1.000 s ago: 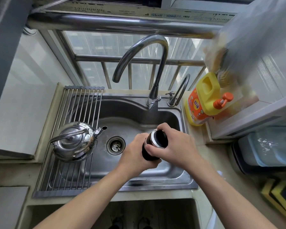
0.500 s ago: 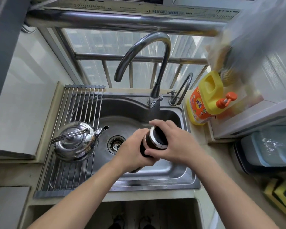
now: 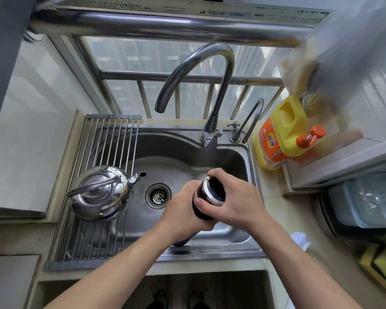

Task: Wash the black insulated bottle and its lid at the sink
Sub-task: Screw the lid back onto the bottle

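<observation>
Kitchen window wall: a steel sink [image 3: 243,243] sits under barred glass. The head camera is the only view.
Bottle: the black insulated bottle [image 3: 200,213] is held tilted above the basin, just right of the drain [image 3: 158,195]. Its base points toward the person and its top toward the faucet [image 3: 201,70]. Only the hands touch it.
Left hand: the left hand [image 3: 182,211] is wrapped round the body with fingers clenched on it, probably to brace it.
Right hand: the right hand [image 3: 243,204] is curled over the silver-ringed lid [image 3: 214,188], thumb across the band. I judge this a twisting grip for unscrewing.
Why over the sink: any spill would fall into the basin.
Faucet: no stream is visible.
Basin contents: no standing water that I can make out.
Bottle contents: hidden, since the lid is on.
Kettle: the steel kettle [image 3: 100,192] rests on the roll-up rack [image 3: 112,134] across the basin's left side, spout toward the drain. Its contents are unseen.
Detergent jug: the yellow jug [image 3: 281,134] with an orange pump stands just right of the sink, within reach. Its fill level cannot be told.
</observation>
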